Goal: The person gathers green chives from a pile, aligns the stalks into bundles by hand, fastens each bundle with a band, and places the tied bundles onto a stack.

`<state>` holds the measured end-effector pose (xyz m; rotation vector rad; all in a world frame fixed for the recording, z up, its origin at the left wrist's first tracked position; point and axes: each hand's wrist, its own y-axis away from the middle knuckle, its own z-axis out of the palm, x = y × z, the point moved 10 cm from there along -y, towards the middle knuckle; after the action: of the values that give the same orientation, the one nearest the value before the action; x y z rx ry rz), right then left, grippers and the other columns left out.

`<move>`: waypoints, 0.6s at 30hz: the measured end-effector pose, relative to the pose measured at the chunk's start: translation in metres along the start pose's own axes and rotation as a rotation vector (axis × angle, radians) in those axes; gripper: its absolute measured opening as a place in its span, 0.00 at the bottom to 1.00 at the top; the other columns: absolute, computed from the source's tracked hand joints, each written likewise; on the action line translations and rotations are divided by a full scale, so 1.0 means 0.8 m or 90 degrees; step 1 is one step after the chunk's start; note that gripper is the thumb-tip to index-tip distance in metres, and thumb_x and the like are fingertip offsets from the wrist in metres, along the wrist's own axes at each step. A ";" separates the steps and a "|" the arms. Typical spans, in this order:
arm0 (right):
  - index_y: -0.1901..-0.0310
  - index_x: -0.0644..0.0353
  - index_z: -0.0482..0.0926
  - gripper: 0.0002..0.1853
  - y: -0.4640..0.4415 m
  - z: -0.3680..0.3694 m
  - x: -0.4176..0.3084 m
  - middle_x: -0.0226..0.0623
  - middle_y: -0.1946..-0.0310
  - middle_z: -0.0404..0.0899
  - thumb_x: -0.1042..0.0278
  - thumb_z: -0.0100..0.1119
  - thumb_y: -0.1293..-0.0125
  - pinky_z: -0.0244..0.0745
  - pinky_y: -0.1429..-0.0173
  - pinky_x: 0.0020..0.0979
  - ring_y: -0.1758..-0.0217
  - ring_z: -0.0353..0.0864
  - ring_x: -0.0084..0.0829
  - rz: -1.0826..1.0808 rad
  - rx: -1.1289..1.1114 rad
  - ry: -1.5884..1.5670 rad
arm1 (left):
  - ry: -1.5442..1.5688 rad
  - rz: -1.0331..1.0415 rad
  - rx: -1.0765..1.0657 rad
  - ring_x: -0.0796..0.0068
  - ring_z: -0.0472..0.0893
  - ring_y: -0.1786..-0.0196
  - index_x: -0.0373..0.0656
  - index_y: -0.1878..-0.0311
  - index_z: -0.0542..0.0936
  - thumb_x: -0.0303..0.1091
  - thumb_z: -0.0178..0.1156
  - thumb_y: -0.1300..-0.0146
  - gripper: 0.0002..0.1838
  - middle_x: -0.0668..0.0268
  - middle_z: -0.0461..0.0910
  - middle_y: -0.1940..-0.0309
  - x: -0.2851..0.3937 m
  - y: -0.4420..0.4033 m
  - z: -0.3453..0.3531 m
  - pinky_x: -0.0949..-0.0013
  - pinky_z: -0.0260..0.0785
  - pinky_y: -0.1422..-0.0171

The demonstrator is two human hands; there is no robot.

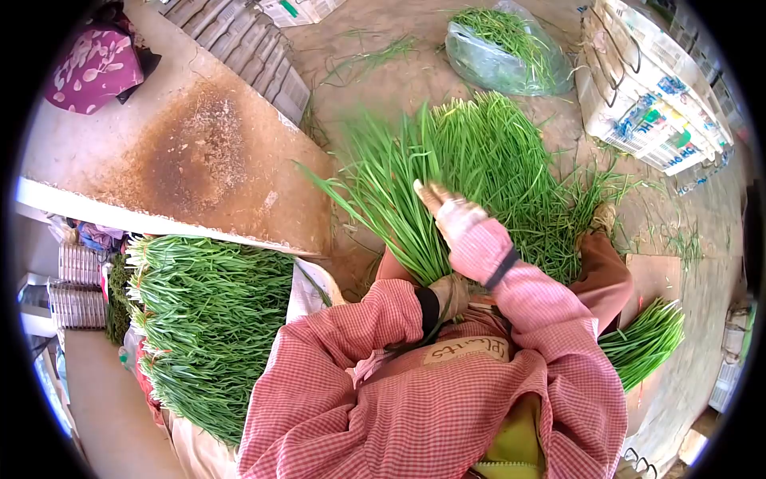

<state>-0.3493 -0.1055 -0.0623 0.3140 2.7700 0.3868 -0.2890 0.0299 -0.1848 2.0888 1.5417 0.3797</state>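
Observation:
My left hand (452,297) is closed around the lower end of a bunch of garlic chives (391,191) in front of my waist. The long leaves fan up and to the left, and their tips are blurred. My right hand (461,217), in a pale glove, lies against the right side of this bunch with its fingers stretched out. Just beyond it, a large pile of chives (503,152) covers the floor. Most of the left hand's fingers are hidden by the stems.
Stacked bundles of chives (215,319) lie on my left, below a stained slab (199,152). Another bundle (646,343) rests on cardboard at my right. A plastic bag of greens (511,52) and white crates (654,96) stand ahead. Grey stacked trays (239,48) are at the back left.

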 end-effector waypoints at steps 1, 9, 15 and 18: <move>0.40 0.54 0.60 0.31 -0.003 -0.002 -0.003 0.46 0.45 0.67 0.81 0.50 0.49 0.70 0.47 0.32 0.52 0.74 0.41 -0.033 -0.011 -0.040 | 0.028 -0.008 0.029 0.70 0.76 0.64 0.47 0.69 0.80 0.32 0.55 0.52 0.07 0.67 0.78 0.70 -0.007 0.008 -0.020 0.73 0.65 0.55; 0.38 0.58 0.58 0.33 0.043 -0.082 0.251 0.50 0.44 0.66 0.61 0.59 0.45 0.64 0.41 0.36 0.43 0.68 0.42 0.393 0.130 -0.213 | 1.054 0.030 0.707 0.72 0.76 0.68 0.40 0.65 0.75 0.20 0.60 0.54 0.11 0.65 0.78 0.71 -0.245 0.218 -0.252 0.70 0.69 0.63; 0.34 0.57 0.39 0.66 0.169 -0.290 0.038 0.47 0.34 0.44 0.53 0.76 0.72 0.41 0.30 0.36 0.31 0.43 0.42 -0.368 0.635 -0.427 | 1.215 0.233 0.786 0.67 0.72 0.60 0.41 0.64 0.71 0.13 0.55 0.58 0.17 0.65 0.71 0.70 -0.277 0.250 -0.394 0.66 0.64 0.48; 0.36 0.69 0.37 0.73 0.146 -0.233 0.029 0.59 0.37 0.48 0.36 0.71 0.78 0.49 0.33 0.41 0.33 0.50 0.50 -0.317 0.706 -0.347 | 1.327 0.310 0.769 0.67 0.72 0.61 0.42 0.63 0.72 0.12 0.55 0.59 0.18 0.66 0.71 0.70 -0.255 0.218 -0.414 0.66 0.63 0.47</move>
<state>-0.4150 -0.0324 0.1355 -0.0521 2.1197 -1.1878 -0.3806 -0.1242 0.2017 2.7135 2.3161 3.2699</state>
